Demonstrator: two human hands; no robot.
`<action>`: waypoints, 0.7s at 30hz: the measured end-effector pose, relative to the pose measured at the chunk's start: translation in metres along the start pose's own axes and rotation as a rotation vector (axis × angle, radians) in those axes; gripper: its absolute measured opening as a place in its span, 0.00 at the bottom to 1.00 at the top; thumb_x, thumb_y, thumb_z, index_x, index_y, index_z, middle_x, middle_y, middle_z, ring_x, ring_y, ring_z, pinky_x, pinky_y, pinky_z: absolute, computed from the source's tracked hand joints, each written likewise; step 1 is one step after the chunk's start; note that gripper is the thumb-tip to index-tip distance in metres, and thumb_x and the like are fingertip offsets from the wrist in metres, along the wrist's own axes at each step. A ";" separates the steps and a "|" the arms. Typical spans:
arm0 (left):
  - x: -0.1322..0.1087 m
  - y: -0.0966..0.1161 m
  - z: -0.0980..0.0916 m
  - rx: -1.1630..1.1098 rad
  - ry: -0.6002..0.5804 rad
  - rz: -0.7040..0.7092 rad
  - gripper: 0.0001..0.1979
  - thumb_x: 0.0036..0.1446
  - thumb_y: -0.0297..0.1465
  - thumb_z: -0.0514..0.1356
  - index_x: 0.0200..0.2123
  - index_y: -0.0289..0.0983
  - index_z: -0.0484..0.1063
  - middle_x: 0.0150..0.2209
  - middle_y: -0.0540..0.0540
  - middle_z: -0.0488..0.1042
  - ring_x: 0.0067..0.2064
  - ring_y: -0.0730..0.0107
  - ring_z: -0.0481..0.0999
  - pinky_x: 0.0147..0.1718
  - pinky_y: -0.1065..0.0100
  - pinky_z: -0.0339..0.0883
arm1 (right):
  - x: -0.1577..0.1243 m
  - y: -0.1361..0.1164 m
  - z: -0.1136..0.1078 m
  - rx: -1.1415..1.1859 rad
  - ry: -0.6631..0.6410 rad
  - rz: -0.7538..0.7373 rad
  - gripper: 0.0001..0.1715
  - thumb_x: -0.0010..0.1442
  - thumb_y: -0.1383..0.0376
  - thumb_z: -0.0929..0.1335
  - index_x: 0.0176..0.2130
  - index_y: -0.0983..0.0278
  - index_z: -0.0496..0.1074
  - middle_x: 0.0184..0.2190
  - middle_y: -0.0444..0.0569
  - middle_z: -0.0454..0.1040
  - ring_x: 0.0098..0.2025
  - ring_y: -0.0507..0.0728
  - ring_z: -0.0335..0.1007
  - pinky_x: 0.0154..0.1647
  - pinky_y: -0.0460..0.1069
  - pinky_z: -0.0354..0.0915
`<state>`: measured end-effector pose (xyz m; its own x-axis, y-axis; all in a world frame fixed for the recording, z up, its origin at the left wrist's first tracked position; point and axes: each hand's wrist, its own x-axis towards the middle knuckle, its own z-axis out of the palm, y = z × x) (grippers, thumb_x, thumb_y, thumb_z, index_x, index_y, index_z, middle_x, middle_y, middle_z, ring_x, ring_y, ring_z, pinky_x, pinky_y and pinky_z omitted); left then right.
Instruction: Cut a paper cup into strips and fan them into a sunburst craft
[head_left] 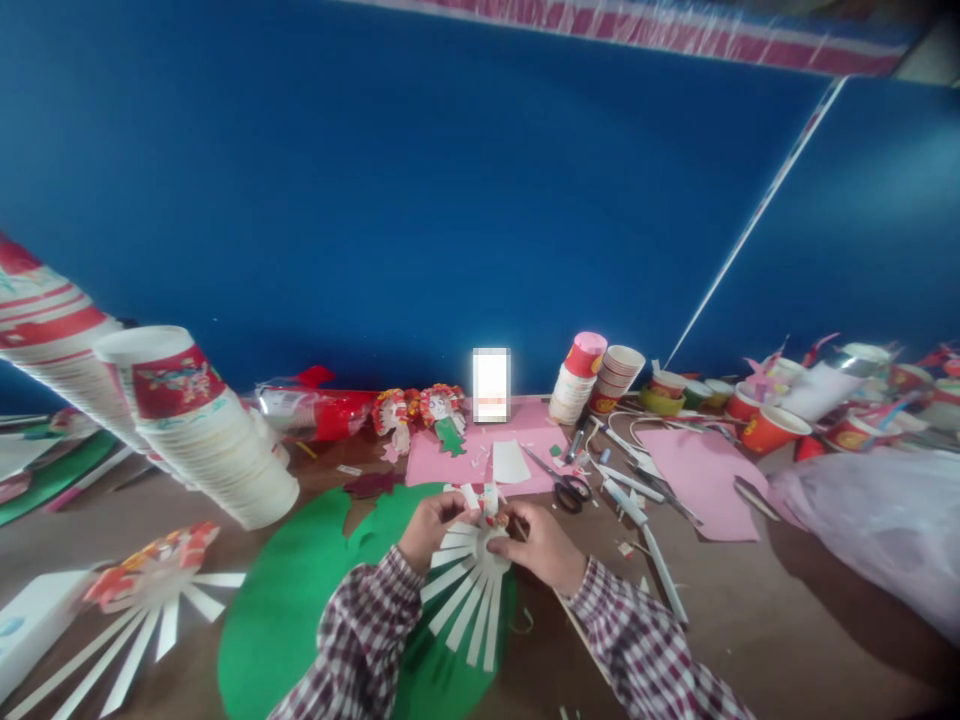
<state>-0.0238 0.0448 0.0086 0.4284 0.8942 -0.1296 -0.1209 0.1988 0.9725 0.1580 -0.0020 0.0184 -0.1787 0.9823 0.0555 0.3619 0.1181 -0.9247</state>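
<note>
My left hand (436, 530) and my right hand (541, 545) are closed on a cut paper cup (478, 562). Its white strips fan out toward me, and its upper part is partly hidden by my fingers. Beneath it lies a large green paper piece (300, 590). A second cut paper cup (154, 585), with a red-patterned part and long white strips, rests at the left. Beyond my hands are black-handled scissors (572, 493) and a small white paper piece (511, 462) on a pink paper sheet (431, 468).
Leaning stacks of paper cups (232, 455) rise at the left. Two paper figures (450, 436) stand near the blue wall (420, 200). Another cup stack (574, 390) is at the back. Pens and white sticks (664, 575) lie at the right, near a plastic bag (870, 520).
</note>
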 end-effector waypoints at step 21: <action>0.001 -0.009 0.004 0.073 0.196 -0.060 0.17 0.41 0.40 0.64 0.20 0.32 0.64 0.17 0.53 0.65 0.19 0.79 0.63 0.20 0.74 0.60 | 0.000 -0.004 0.020 0.344 0.051 0.081 0.20 0.46 0.55 0.70 0.22 0.66 0.60 0.19 0.40 0.60 0.22 0.47 0.53 0.22 0.42 0.53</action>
<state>-0.0185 0.0426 0.0001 0.2498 0.9439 -0.2159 -0.0320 0.2309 0.9725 0.1382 -0.0054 0.0146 -0.1127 0.9935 -0.0129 0.0421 -0.0082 -0.9991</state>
